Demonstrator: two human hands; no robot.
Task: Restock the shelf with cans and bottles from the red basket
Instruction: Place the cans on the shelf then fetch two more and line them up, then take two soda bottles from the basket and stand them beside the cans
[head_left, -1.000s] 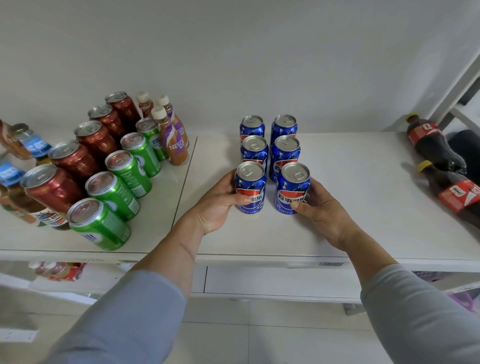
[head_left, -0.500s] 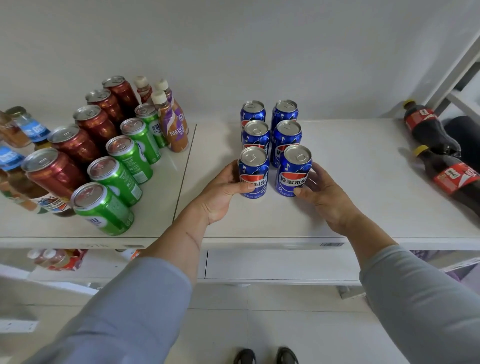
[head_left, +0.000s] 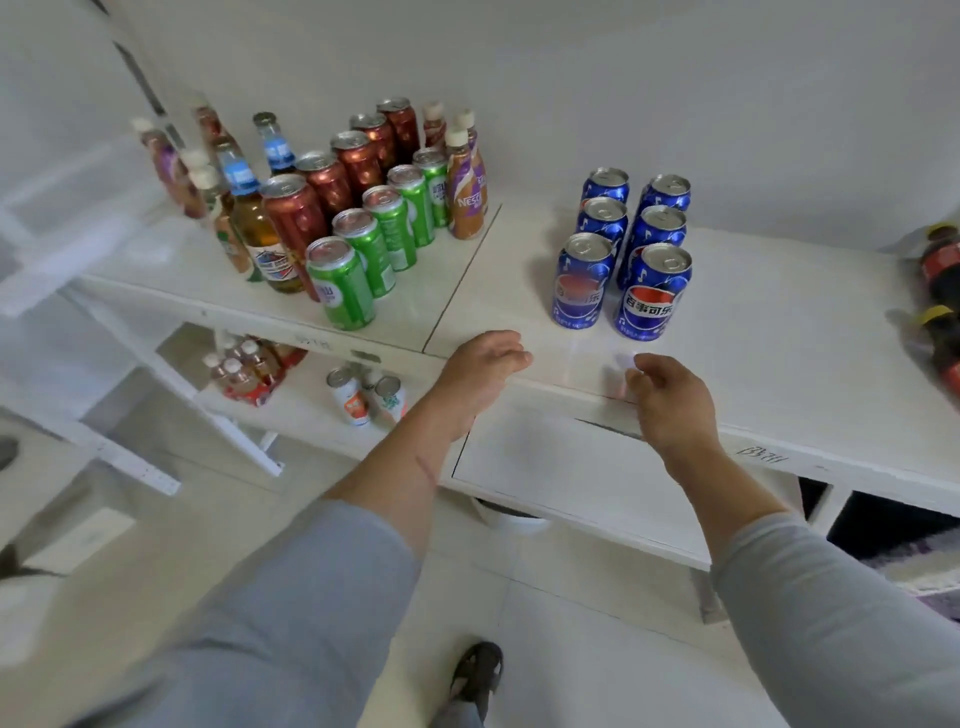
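Both hands are hovering empty at the front edge of the shelf (head_left: 779, 364), just short of the blue cans.

The fingers of the left hand (head_left: 480, 366) are lying together, loosely bent and holding nothing, in front and to the left of the front left blue can (head_left: 581, 280). The fingers of the right hand (head_left: 667, 395) are curling loosely, also gripping nothing, just in front of the front right blue can (head_left: 653, 292). Four more blue cans are standing in two rows behind those two. Left of the blue cans, green cans (head_left: 340, 283), red cans (head_left: 296, 218) and bottles are standing. Far right of them, dark cola bottles (head_left: 943, 270) are lying at the shelf end. The red basket is not showing.
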